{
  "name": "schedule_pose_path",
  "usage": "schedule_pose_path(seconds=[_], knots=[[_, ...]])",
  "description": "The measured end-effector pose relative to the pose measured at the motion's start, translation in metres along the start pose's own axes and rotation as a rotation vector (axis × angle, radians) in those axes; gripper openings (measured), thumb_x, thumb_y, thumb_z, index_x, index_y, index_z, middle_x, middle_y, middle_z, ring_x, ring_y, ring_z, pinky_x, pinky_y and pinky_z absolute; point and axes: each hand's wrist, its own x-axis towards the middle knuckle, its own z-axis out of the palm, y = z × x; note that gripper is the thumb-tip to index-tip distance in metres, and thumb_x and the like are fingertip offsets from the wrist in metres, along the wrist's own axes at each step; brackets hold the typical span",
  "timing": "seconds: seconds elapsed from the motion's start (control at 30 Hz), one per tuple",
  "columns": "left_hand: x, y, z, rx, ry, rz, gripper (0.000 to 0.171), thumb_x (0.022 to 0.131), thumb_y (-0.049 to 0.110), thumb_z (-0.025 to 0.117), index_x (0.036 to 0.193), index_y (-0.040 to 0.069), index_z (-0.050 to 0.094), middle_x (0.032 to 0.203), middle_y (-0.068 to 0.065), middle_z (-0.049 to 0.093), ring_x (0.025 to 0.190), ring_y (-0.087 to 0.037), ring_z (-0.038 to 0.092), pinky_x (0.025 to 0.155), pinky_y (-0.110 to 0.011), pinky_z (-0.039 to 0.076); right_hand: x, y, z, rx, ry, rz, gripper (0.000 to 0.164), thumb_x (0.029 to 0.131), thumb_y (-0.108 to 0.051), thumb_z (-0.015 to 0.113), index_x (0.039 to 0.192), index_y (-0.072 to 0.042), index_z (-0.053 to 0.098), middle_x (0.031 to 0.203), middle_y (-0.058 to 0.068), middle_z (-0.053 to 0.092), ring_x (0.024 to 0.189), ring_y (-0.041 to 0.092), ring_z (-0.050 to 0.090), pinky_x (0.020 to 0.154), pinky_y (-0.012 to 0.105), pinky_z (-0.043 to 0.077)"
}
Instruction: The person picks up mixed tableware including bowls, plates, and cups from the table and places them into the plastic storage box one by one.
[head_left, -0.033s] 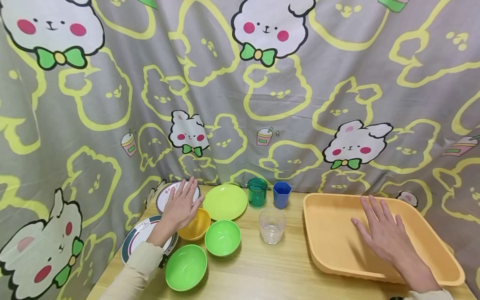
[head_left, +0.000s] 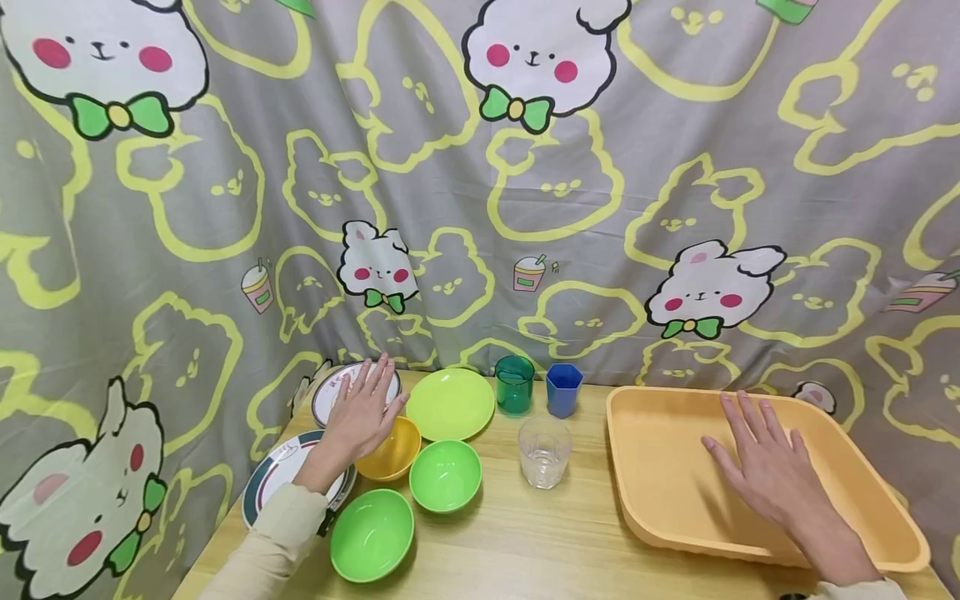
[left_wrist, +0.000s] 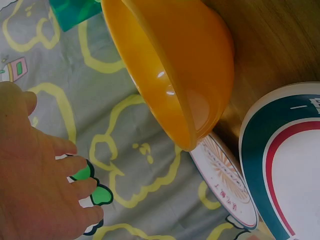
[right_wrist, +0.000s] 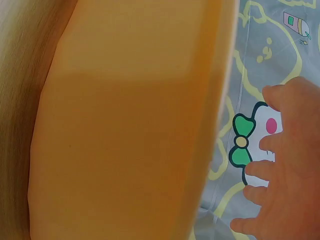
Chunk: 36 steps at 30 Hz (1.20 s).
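My left hand, fingers straight, hovers over the dishes on the left and holds nothing. Beneath and around it are an orange bowl, a white plate with a dark rim and a larger plate with a green and red border. Two green bowls, one nearer and one farther right, sit beside the orange one. Over an orange tray on the right, my right hand is spread with nothing in it. In the right wrist view that hand appears apart from the tray.
A lime-green plate lies at the back. To its right stand a green cup, a blue cup and, closer, a clear glass. A patterned curtain hangs behind and to the left of the wooden table.
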Motion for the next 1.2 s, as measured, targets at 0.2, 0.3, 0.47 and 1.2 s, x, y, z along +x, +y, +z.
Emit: schedule_pose_path(seconds=[0.2, 0.3, 0.47, 1.2], knots=[[0.001, 0.001, -0.001, 0.000, 0.008, 0.010, 0.072, 0.110, 0.053, 0.029, 0.163, 0.004, 0.021, 0.171, -0.011, 0.013, 0.156, -0.037, 0.007, 0.124, -0.062, 0.003, -0.002, 0.001, -0.001, 0.005, -0.017, 0.003, 0.078, 0.107, -0.044, 0.048, 0.165, -0.010, 0.009, 0.167, 0.027, 0.013, 0.154, 0.044, -0.002, 0.102, 0.084, 0.016], [0.002, 0.002, -0.003, -0.006, 0.009, 0.010, 0.073, 0.110, 0.054, 0.028, 0.163, 0.005, 0.020, 0.171, -0.012, 0.013, 0.156, -0.037, 0.007, 0.124, -0.062, 0.003, -0.003, 0.001, -0.001, 0.007, -0.019, 0.005, 0.078, 0.107, -0.043, 0.048, 0.165, -0.009, 0.010, 0.166, 0.028, 0.012, 0.154, 0.044, -0.002, 0.102, 0.084, 0.016], [-0.001, 0.001, -0.005, -0.021, 0.019, -0.008, 0.072, 0.110, 0.053, 0.029, 0.163, 0.005, 0.022, 0.170, -0.015, 0.014, 0.155, -0.040, 0.009, 0.123, -0.064, 0.004, -0.001, -0.003, -0.002, 0.020, 0.030, -0.004, 0.076, 0.106, -0.042, 0.052, 0.164, -0.006, 0.018, 0.161, 0.034, 0.021, 0.151, 0.050, 0.011, 0.101, 0.083, 0.020], [-0.012, -0.028, -0.004, -0.132, 0.200, -0.058, 0.054, 0.111, 0.038, 0.038, 0.146, -0.001, 0.052, 0.147, -0.029, 0.049, 0.135, -0.049, 0.044, 0.113, -0.064, 0.034, -0.011, -0.077, 0.003, 0.243, 0.194, -0.063, 0.076, 0.103, -0.029, 0.063, 0.163, -0.005, 0.023, 0.158, 0.030, 0.032, 0.137, 0.055, 0.035, 0.103, 0.076, 0.031]])
